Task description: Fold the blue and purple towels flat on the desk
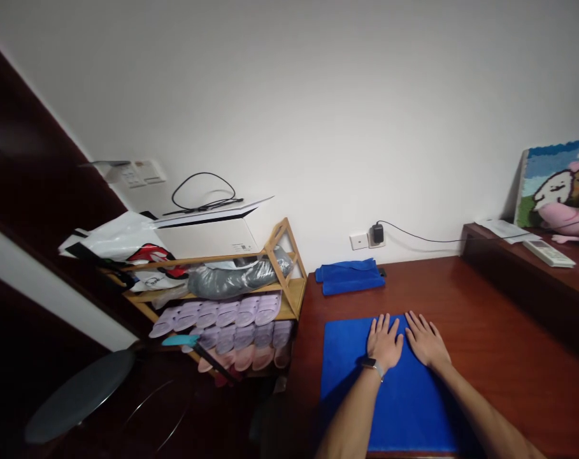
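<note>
A blue cloth (346,376) lies spread flat on the dark red wooden table (485,331). My left hand (385,343) rests palm down on its far part, fingers stretched out. A watch sits on that wrist. My right hand (425,339) lies flat right beside it, fingers spread, also on the cloth. Neither hand holds anything. A folded blue cloth (350,276) lies further back on the table, close to the wall.
A wooden shoe rack (282,268) with several pale slippers stands left of the table, with bags and a white box on top. A charger (377,233) is plugged into the wall socket. A raised shelf (518,261) at right carries a remote, papers and a plush picture. A round stool (79,395) is at lower left.
</note>
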A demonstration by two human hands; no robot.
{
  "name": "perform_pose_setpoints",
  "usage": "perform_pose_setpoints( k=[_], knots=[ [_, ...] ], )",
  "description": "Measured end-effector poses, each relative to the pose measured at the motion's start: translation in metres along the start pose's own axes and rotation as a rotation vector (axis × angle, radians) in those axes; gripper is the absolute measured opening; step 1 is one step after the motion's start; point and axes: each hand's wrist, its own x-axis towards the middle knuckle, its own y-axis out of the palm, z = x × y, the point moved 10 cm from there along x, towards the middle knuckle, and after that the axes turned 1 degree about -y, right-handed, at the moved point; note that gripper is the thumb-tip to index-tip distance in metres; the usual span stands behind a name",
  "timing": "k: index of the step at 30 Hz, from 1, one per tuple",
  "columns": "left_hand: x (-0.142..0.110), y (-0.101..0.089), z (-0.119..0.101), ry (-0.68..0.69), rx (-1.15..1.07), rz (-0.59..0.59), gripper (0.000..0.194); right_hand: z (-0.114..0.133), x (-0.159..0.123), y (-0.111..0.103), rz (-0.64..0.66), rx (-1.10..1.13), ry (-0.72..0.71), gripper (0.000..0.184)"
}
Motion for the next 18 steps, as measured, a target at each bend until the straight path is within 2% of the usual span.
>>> perform_pose_setpoints(
  k=[7, 10, 12, 16, 18],
  knots=[
    [0.0, 0.007, 0.002, 0.019, -0.001, 0.035, 0.065, -0.001, 0.0, 0.004, 0.002, 0.008, -0.011, 0.068],
    [-0.004, 0.002, 0.018, 0.001, 0.039, 0.067, 0.064, -0.002, 0.001, 0.004, 0.021, 0.025, 0.006, 0.068],
    [-0.013, -0.009, 0.046, -0.051, 0.06, 0.068, 0.065, -0.002, 0.001, 0.003, 0.031, 0.037, 0.017, 0.068],
    [-0.043, -0.04, 0.126, -0.223, 0.139, 0.054, 0.065, -0.001, 0.0, 0.0, 0.044, 0.036, 0.024, 0.068],
    [-0.058, -0.053, 0.157, -0.285, 0.183, 0.035, 0.064, -0.001, 0.0, 0.0, 0.049, 0.029, 0.026, 0.068]
  ],
)
